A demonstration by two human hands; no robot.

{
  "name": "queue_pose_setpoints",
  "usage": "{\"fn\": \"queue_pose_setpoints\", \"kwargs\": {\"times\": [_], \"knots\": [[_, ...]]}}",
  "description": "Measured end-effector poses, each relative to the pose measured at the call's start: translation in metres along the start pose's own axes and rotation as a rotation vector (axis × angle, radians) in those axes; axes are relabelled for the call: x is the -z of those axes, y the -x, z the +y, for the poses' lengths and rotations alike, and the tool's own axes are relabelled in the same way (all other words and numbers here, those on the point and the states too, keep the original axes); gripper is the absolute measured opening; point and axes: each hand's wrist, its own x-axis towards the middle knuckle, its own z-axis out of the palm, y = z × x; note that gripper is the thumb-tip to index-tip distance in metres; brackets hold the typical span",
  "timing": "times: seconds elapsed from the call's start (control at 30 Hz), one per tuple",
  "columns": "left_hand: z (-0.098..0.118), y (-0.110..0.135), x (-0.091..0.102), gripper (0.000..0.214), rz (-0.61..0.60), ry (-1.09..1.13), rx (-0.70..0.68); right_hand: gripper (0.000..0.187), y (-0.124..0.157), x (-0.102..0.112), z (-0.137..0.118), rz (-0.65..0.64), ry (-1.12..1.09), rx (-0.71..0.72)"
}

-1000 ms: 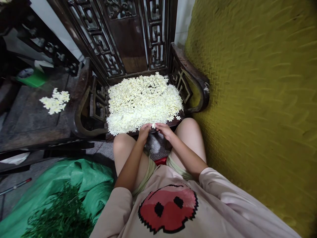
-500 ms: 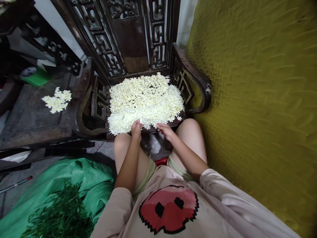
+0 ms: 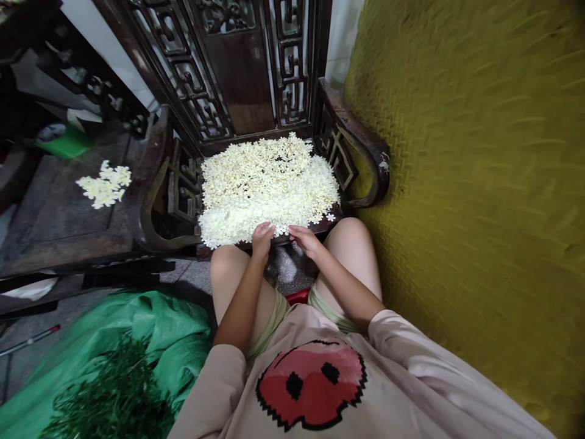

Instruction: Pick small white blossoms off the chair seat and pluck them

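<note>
A thick layer of small white flowers (image 3: pixel 269 177) covers the seat of a dark carved wooden chair (image 3: pixel 253 91) in front of my knees. At the seat's front edge, my left hand (image 3: pixel 262 240) is closed in a pinch, a white flower showing at its fingertips. Just to the right, my right hand (image 3: pixel 303 240) is also closed, thumb against fingers, close beside the left. What lies between the right fingertips is too small to make out. Only a narrow gap separates the two hands.
On the wooden side table (image 3: pixel 59 213) at left lie a few white flowers (image 3: pixel 106 184) and a green container (image 3: pixel 66 141). A green sack (image 3: pixel 159 323) with leafy stems (image 3: pixel 112 396) sits lower left. A yellow textured surface (image 3: pixel 470 183) rises at right.
My left hand has moved to the right, closer to my right hand, and its fingers have turned toward it. My right hand has hardly moved.
</note>
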Motion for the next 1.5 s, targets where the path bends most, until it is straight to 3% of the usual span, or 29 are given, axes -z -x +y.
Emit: {"fn": "queue_pose_setpoints", "kwargs": {"times": [0.33,0.53,0.97,1.5], "knots": [[-0.0039,0.0029,-0.0046,0.032,0.070,-0.083,-0.043,0.018,0.0061,-0.0041,-0.0065,-0.045,-0.095,0.006],[-0.0057,0.0062,-0.0078,0.035,0.037,-0.045,-0.030,0.020,0.0063,-0.0045,-0.0033,-0.082,-0.108,0.012],[-0.0030,0.0070,-0.0077,0.040,-0.094,0.140,0.191,0.026,0.0043,-0.0058,0.0007,-0.018,-0.066,0.104],[-0.0020,0.0073,-0.0086,0.038,-0.117,0.210,0.267,0.019,0.0051,-0.0055,-0.0027,-0.006,-0.120,0.057]]}}
